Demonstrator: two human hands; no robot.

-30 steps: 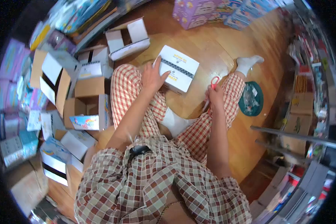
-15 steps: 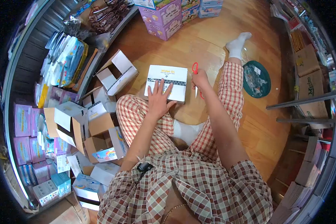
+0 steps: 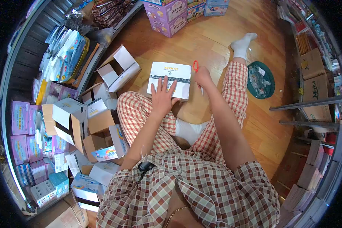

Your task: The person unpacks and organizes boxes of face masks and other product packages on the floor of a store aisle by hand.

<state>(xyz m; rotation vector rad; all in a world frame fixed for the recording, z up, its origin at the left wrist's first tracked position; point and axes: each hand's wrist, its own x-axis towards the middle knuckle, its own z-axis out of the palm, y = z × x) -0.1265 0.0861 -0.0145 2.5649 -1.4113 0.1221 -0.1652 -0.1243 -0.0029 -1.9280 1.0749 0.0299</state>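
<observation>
A white mask box [image 3: 180, 69] printed "5D MASK" lies on the floor in front of me, a dark patterned band across its top. My left hand [image 3: 163, 99] rests on it with fingers spread, pressing near its lower left part. Just right of the box, my right hand [image 3: 203, 77] is closed around red-handled scissors [image 3: 195, 66]. One red loop sticks out above the fist and a bit of blade shows below it. The hand hides the rest of the scissors.
Opened cartons [image 3: 98, 138] are heaped at my left, beside a shelf of packages [image 3: 66, 57]. Purple boxes [image 3: 169, 19] stand ahead. A green basin [image 3: 261, 81] holding clear plastic sits beyond my right leg. Metal shelving [image 3: 309, 102] with cartons lines the right side.
My right hand has turned slightly with the scissors, so less of the lower handle and blade shows. The left hand stays flat on the box. The view has shifted a little.
</observation>
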